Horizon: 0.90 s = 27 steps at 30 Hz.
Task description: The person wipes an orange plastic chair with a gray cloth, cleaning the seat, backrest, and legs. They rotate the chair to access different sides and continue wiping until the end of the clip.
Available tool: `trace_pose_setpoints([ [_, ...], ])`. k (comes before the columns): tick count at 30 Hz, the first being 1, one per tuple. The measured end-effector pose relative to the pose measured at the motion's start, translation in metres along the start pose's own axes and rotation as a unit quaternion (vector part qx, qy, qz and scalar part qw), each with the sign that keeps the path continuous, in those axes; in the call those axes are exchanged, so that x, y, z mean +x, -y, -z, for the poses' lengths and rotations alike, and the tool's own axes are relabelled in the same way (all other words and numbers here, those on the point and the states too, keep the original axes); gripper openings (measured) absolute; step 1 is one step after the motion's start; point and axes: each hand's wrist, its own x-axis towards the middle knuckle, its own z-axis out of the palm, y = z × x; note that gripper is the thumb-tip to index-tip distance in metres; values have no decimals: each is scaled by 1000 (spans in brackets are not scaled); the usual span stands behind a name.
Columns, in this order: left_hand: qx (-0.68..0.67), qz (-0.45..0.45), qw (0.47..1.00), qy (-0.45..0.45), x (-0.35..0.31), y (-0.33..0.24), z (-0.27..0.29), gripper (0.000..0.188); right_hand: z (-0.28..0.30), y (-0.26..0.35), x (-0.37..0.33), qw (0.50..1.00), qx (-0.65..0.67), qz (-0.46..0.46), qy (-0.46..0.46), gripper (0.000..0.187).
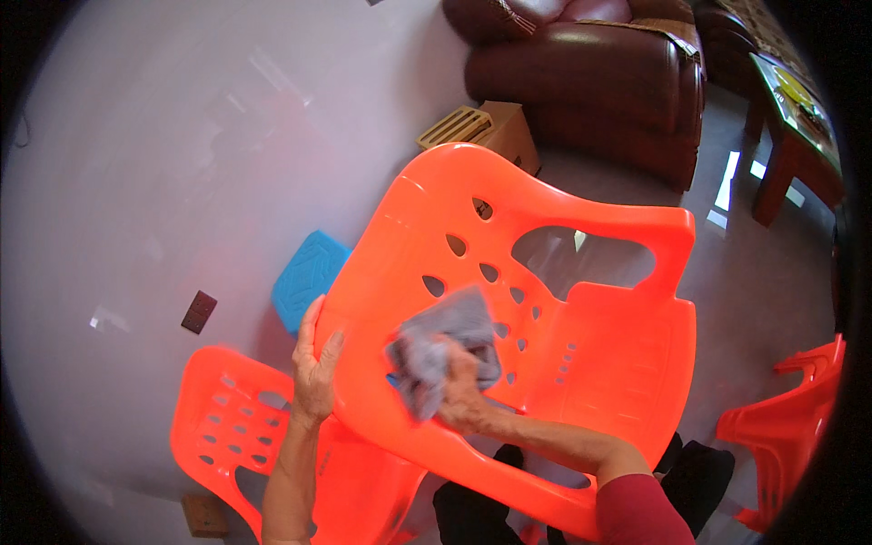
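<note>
A large orange plastic armchair point(609, 354) fills the middle, tilted, with teardrop holes in its backrest. My left hand point(315, 368) grips the top edge of that backrest, thumb on the front face and fingers around the rim. In my right hand point(461, 386) is a grey cloth point(445, 331), bunched and pressed to the backrest; it covers some of the holes and is slightly blurred. Beneath, at the lower left, a second orange plastic chair point(241, 413) with rows of holes in its back is partly hidden by the armchair and my left forearm.
Beyond the armchair, a blue plastic stool point(309, 277) stands on the left. A cardboard box point(513, 136) with a slatted wooden piece point(457, 125) sits by a dark red leather sofa point(581, 82). Far right are a low table point(799, 127) and another orange plastic seat point(786, 427).
</note>
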Motion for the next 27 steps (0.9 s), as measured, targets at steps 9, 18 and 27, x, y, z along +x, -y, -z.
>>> trace_pose_setpoints([
  [9,-81,15,997,6,0,5,-9,55,30,9,165,859,-432,262,-81,52],
  [18,-157,44,987,8,-1,-2,-13,55,168,-58,180,659,-707,23,-254,39],
  [27,-152,33,988,14,1,4,-12,54,294,-5,124,540,-815,57,-200,27],
])
